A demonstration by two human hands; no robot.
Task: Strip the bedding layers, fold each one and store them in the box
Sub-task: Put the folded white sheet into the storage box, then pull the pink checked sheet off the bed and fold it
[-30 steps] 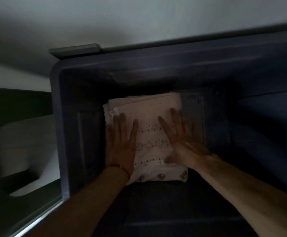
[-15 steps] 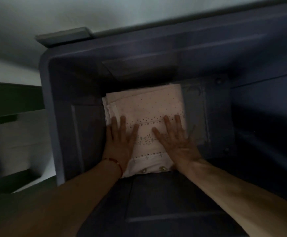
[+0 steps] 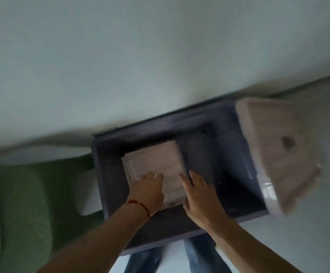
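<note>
Pink folded bedding point(image 3: 156, 160), one box point(image 3: 109, 164), two hands

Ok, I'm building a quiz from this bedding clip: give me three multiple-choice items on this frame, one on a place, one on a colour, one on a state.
1. Where does the folded bedding lie?
A. inside the box
B. on the floor
C. on the lid

2. What colour is the wrist band?
A. blue
B. red
C. white

3. How are the hands on the bedding?
A. both clenched in fists
B. one raised overhead
C. fingers straight, laid on it

Answers:
1 A: the dark box walls surround the cloth.
2 B: a red thread circles the wrist of the left hand.
3 C: it and the right hand lie flat on the cloth.
</note>
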